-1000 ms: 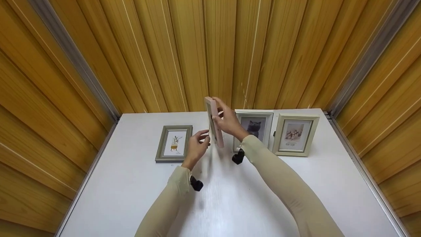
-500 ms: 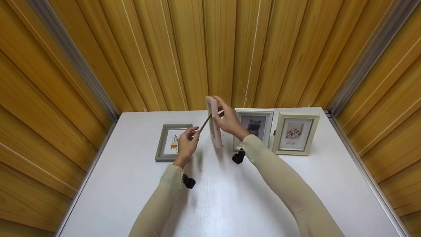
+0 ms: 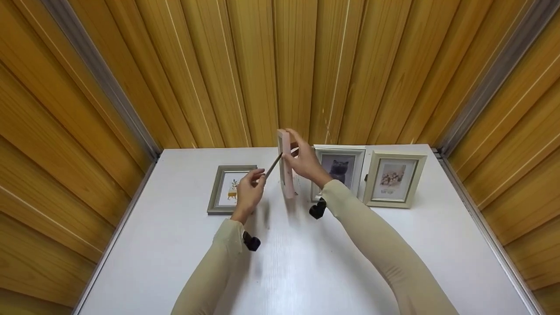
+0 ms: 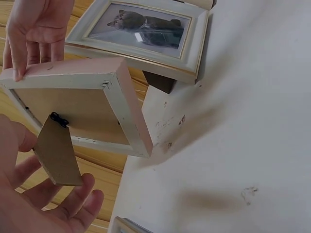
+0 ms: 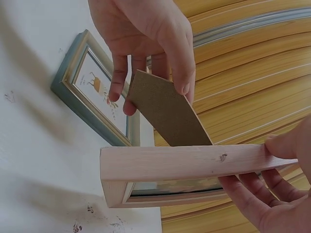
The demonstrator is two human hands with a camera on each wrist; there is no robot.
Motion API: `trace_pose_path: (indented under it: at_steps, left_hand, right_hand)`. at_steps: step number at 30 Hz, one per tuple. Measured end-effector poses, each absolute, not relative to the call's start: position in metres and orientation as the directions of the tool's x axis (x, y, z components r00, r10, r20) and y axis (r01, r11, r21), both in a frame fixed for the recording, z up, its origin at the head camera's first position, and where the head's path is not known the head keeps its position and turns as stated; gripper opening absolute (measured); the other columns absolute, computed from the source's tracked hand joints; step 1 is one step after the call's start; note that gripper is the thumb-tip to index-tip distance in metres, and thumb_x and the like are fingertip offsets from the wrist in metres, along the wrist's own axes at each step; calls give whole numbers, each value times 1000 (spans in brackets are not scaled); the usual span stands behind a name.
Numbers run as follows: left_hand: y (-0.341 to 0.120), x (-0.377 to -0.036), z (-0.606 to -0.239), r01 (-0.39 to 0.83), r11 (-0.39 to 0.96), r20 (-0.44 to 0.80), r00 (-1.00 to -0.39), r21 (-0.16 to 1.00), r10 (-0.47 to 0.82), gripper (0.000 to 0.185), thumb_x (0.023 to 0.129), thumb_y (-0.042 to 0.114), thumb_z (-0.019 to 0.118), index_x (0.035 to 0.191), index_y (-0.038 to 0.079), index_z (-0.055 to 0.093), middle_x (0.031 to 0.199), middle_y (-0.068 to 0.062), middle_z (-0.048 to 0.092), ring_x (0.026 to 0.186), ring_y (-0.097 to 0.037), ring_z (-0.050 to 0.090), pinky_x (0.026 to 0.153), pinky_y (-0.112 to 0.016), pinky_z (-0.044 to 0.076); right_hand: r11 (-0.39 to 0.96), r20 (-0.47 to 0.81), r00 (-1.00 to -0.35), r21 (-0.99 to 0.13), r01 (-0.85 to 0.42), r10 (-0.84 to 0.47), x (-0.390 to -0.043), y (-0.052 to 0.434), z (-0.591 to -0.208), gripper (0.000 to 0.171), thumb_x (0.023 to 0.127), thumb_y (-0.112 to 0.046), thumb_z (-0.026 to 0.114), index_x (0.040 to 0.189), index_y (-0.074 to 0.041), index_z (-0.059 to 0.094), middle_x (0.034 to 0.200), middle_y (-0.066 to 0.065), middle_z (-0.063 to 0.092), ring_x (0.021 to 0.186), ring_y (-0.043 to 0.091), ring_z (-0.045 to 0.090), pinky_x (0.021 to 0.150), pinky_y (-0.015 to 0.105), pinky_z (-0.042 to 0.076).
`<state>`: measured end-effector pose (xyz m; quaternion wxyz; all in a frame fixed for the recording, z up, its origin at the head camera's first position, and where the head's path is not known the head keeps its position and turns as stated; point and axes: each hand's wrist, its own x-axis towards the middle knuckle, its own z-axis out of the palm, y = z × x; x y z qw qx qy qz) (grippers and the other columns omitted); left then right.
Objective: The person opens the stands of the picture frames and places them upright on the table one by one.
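A white bench (image 3: 306,271) carries the frames. A grey-green frame (image 3: 231,189) lies flat on it just beyond the left fingers (image 3: 257,175). Past the right fingers (image 3: 302,146), a cat-picture frame (image 3: 339,168) and a cream frame (image 3: 393,179) stand side by side at the back edge.

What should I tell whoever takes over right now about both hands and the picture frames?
Right hand holds the pink frame upright on the white table. Left hand pinches its brown back stand, swung out from the back. Done: stand opened. Left: set the frame standing on it, a guess. Cat frame and cream frame stand upright to the right; green frame lies flat to the left.
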<state>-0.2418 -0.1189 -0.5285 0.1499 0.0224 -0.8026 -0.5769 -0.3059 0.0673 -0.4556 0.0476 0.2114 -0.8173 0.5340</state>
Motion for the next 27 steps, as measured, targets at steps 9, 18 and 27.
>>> trace_pose_path:
  at_steps: [9, 18, 27]
  left_hand:
    - [-97, -236, -501, 357, 563, 522, -837, 746, -162, 29, 91, 4, 72, 119, -3, 71, 119, -18, 72, 108, -34, 68, 94, -48, 54]
    - [-80, -224, -491, 324, 660, 516, -849, 678, -113, 39, 94, 15, 76, 129, 0, 67, 128, -14, 70, 121, -29, 66, 102, -41, 52]
    - [-72, -231, -489, 207, 526, 339, -926, 825, -168, 52, 90, 16, 80, 135, -3, 62, 128, -23, 68, 116, -36, 68, 94, -41, 56]
  right_hand:
    - [377, 333, -900, -824, -423, -281, -310, 67, -442, 69, 94, -1, 69, 156, -16, 41, 109, 17, 68, 94, 29, 67, 75, 43, 59]
    - [380, 327, -897, -821, -425, -296, -310, 65, -433, 70, 95, -1, 69, 155, -22, 41, 111, 17, 66, 94, 27, 66, 76, 43, 59]
    - [433, 326, -903, -797, -422, -279, -305, 55, -431, 71, 93, -2, 72, 154, -22, 42, 104, 13, 69, 92, 27, 67, 73, 40, 58]
